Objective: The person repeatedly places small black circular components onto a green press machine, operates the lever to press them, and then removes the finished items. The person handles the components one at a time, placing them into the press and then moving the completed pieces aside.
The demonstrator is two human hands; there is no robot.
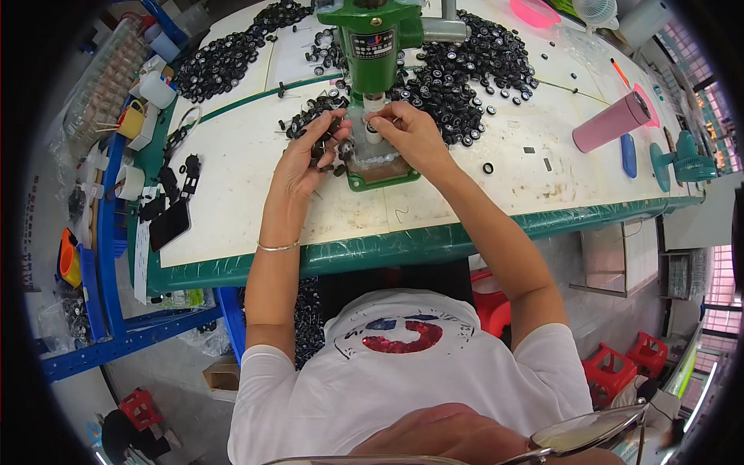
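Observation:
A green hand press (373, 70) stands on the table in front of me, its ram above a short white post (373, 138) on the base. At the top of that post, my right hand (415, 143) pinches a small black wheel (372, 126) between thumb and fingertips. My left hand (302, 159), palm turned up, is beside the press with fingers curled round several small black wheels (318, 149), some apparently on thin pins. Fingers partly hide these pieces. A few more lie on the table by the left side of the base.
Heaps of black wheels (465, 74) surround the press, with another heap (225, 66) at the far left. A phone (170, 225) lies on the left; a pink tumbler (612, 122), blue case (628, 155) and small green fan (686, 161) are on the right. The green table edge (372, 252) runs nearest me.

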